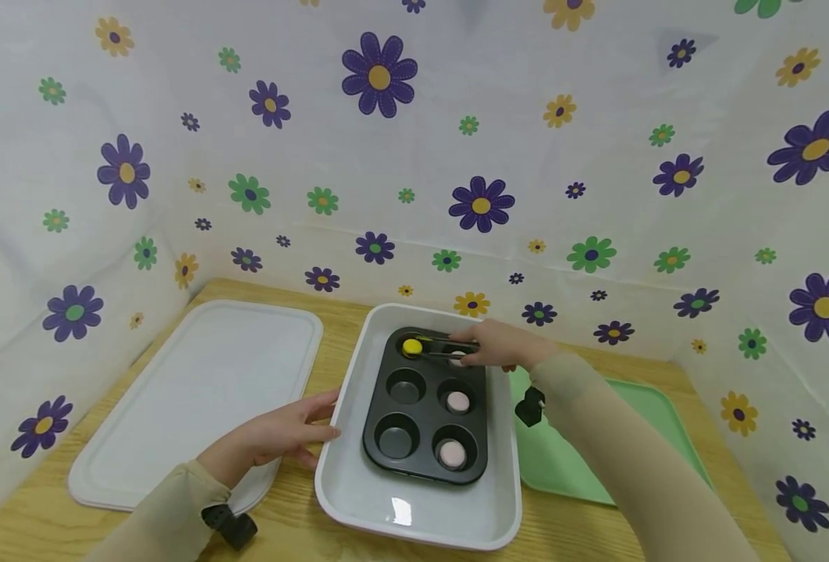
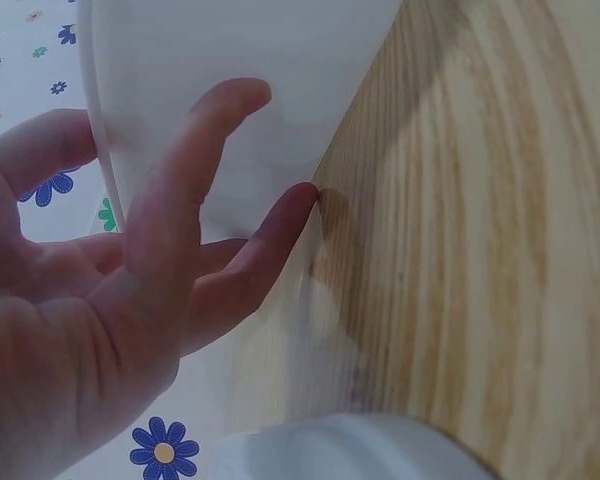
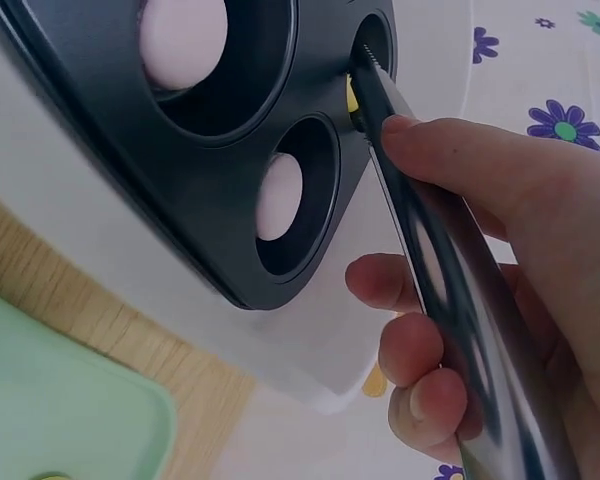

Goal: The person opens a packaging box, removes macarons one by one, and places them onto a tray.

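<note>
My right hand (image 1: 502, 343) holds metal tongs (image 3: 470, 310) over the far end of a dark muffin tin (image 1: 425, 398). The tong tips are at a yellow round piece (image 1: 411, 348) in the far left cup. Pale pink round pieces (image 1: 458, 402) sit in the right-hand cups, the farthest one partly covered by the tongs and hand. The tin lies inside a white tub (image 1: 358, 499). My left hand (image 1: 281, 429) rests against the tub's left wall, its fingers loosely extended and one fingertip low on the outer side in the left wrist view.
A white tray (image 1: 211, 390) lies to the left on the wooden table (image 1: 295, 515). On the right, a green tray (image 1: 562, 460) is partly hidden beneath my right arm. A flower-printed sheet (image 1: 414, 156) hangs behind and along both sides.
</note>
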Demonstrator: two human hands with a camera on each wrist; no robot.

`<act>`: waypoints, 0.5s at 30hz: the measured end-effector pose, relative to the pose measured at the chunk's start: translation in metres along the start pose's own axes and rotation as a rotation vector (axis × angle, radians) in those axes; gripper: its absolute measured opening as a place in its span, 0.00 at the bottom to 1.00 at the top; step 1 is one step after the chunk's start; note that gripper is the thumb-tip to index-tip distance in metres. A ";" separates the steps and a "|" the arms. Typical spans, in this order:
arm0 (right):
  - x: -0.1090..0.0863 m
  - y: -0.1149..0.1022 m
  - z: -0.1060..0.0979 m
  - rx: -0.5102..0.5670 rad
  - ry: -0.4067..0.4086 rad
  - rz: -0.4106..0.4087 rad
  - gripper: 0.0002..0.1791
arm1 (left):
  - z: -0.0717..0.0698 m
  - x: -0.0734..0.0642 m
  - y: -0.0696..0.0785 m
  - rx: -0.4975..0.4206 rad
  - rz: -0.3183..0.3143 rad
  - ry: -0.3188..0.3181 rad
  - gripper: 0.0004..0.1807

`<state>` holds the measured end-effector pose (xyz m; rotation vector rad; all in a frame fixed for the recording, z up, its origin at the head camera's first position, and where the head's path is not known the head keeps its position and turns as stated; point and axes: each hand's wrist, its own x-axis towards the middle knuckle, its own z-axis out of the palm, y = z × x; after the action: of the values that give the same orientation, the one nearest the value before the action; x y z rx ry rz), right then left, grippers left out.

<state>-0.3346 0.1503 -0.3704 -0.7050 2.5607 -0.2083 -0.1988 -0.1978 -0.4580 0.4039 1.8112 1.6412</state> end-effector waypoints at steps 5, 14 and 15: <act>0.002 -0.004 -0.003 0.001 -0.021 0.018 0.31 | 0.000 0.000 0.000 -0.003 -0.001 -0.001 0.43; 0.005 -0.008 -0.002 0.012 -0.031 0.021 0.29 | 0.000 -0.001 0.000 -0.011 0.006 -0.001 0.43; 0.005 -0.008 -0.002 0.014 -0.031 0.020 0.28 | 0.000 -0.001 0.000 -0.012 0.006 -0.002 0.43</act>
<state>-0.3355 0.1412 -0.3689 -0.6723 2.5330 -0.2074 -0.1980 -0.1983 -0.4580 0.4060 1.7992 1.6540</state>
